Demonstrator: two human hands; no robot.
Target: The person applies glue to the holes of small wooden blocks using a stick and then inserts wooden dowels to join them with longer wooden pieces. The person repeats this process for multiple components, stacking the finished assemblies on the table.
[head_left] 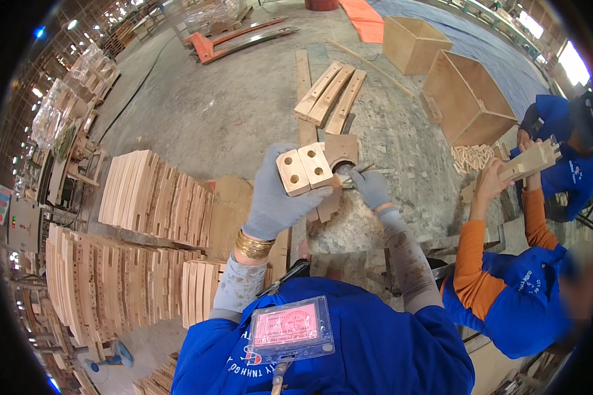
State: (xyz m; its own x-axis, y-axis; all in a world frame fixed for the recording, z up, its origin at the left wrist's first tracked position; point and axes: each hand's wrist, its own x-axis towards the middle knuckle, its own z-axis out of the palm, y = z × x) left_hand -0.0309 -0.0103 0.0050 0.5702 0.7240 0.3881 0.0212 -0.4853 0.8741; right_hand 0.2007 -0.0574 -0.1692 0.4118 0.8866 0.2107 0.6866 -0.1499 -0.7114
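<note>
My left hand (277,197), in a grey glove, is closed around two pale wooden pieces (316,166) pressed side by side. Their end faces point up at me, and each shows two round holes. To the right, my gloved right hand (371,187) is closed on a thin stick (367,167), at the side of a round dark pot (343,168). The stick's lower end is hard to make out. Brown cardboard (341,146) lies around the pot. Just beyond it rest several slatted wooden parts (329,92) with holes along them.
Stacked wooden parts (158,194) stand to my left, with a larger stack (112,276) nearer. At the right, co-workers handle wood (530,160) near a pile of dowels (471,158). Two open boxes (468,95) stand at the far right; an orange pallet jack (207,47) is far off.
</note>
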